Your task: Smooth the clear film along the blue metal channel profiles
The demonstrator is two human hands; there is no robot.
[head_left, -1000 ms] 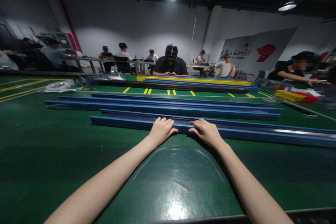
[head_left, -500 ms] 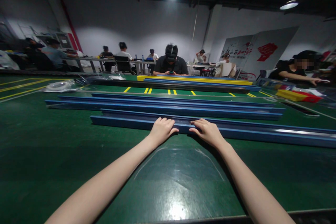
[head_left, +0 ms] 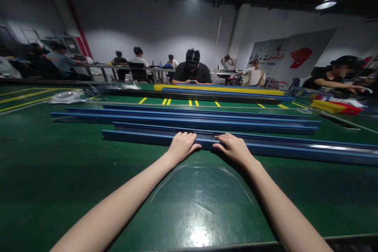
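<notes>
A long blue channel (head_left: 144, 137) lies across the green table (head_left: 88, 189), its open side up, running past the right edge of the view. My left hand (head_left: 182, 145) is closed over its near wall, fingers bent over the top edge and thumb on the front face. A short gap to the right, my right hand (head_left: 232, 146) grips the same wall in the same way, fingertips inside the trough. Just behind lies a second blue channel (head_left: 189, 118), touched by neither hand.
Farther back lie a black bar (head_left: 206, 97) and a yellow channel (head_left: 236, 90). A clear plastic bag (head_left: 66, 96) sits at left. At right are a yellow tray (head_left: 326, 106) and a dark flat object (head_left: 339, 121). A person (head_left: 191, 73) sits opposite; another person (head_left: 336, 76) is at right.
Both my hands stay in place on the blue channel, which has not visibly moved. The person at right has shifted a hand slightly.
</notes>
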